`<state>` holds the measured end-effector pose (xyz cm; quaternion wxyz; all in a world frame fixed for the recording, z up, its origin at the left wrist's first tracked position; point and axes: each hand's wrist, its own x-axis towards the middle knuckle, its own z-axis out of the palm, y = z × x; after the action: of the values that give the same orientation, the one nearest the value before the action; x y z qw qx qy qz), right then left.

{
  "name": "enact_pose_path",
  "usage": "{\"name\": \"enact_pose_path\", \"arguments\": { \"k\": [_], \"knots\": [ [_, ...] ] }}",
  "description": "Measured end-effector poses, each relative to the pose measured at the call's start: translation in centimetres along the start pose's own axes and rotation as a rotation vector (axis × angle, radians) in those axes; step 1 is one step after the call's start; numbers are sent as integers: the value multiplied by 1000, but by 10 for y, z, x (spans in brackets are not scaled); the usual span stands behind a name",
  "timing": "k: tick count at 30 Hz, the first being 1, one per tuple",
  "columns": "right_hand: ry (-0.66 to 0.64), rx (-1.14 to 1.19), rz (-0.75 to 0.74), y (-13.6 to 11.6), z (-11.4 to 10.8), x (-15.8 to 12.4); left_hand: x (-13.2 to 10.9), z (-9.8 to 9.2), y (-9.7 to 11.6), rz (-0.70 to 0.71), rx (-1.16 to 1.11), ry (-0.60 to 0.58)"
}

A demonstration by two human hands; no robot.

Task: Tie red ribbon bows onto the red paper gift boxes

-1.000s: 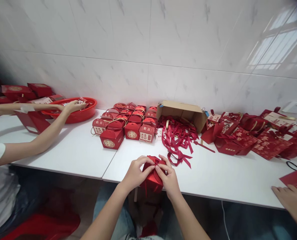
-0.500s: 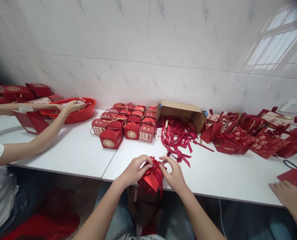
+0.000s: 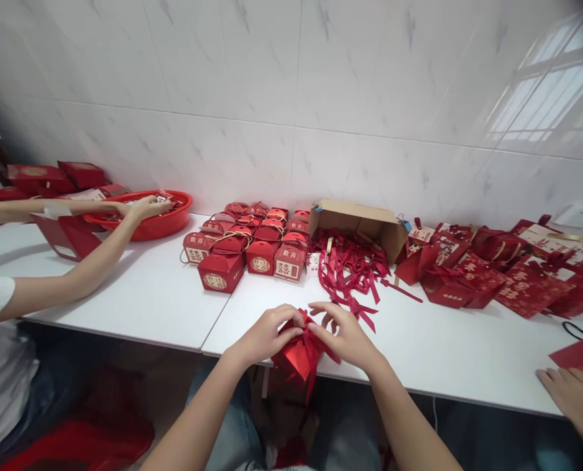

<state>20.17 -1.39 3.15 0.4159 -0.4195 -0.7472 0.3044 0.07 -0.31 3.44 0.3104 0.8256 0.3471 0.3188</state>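
A small red gift box point(image 3: 291, 361) with a red ribbon point(image 3: 315, 347) round its top sits at the table's front edge. My left hand point(image 3: 271, 333) pinches the ribbon at the top of the box from the left. My right hand point(image 3: 343, 333) is on the other side, thumb and fingers closed at the ribbon's bow. Ribbon tails hang over the front of the box. The fingertips partly hide the knot.
Behind stand several filled red boxes point(image 3: 222, 269). A cardboard carton point(image 3: 394, 237) spills loose red ribbons point(image 3: 345, 275). Red gift bags point(image 3: 527, 284) line the right. At left, a co-worker's hand point(image 3: 146, 208) reaches into a red basin point(image 3: 161, 226); another person's hand point(image 3: 573, 392) is at far right.
My right hand has turned over the bow and its fingers have curled in more. My left hand keeps its pinch. The view has shifted slightly.
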Motion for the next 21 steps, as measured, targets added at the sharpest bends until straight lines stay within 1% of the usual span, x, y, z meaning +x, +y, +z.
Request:
{"name": "enact_pose_path", "arguments": {
  "k": [2, 5, 9, 12, 14, 17, 21],
  "knots": [
    [-75, 57, -25, 3, 2, 5, 0, -3, 0, -15, 12, 0],
    [-121, 43, -93, 4, 2, 5, 1, -8, 2, -12, 60, -18],
    [-200, -111, -214, 6, -3, -3, 3, -15, 2, 29, 143, -37],
    [-236, -265, -282, 13, -4, -10, 5, -17, 1, 82, 225, -90],
    [-250, -337, -293, 18, -3, -13, 6, -16, -2, 101, 292, -116],
    [-264, -362, -283, 24, -1, -18, 7, -15, -5, 87, 345, -97],
    [-244, -311, -267, 27, 1, -19, 7, -14, -5, 37, 268, -108]
  ]
}}
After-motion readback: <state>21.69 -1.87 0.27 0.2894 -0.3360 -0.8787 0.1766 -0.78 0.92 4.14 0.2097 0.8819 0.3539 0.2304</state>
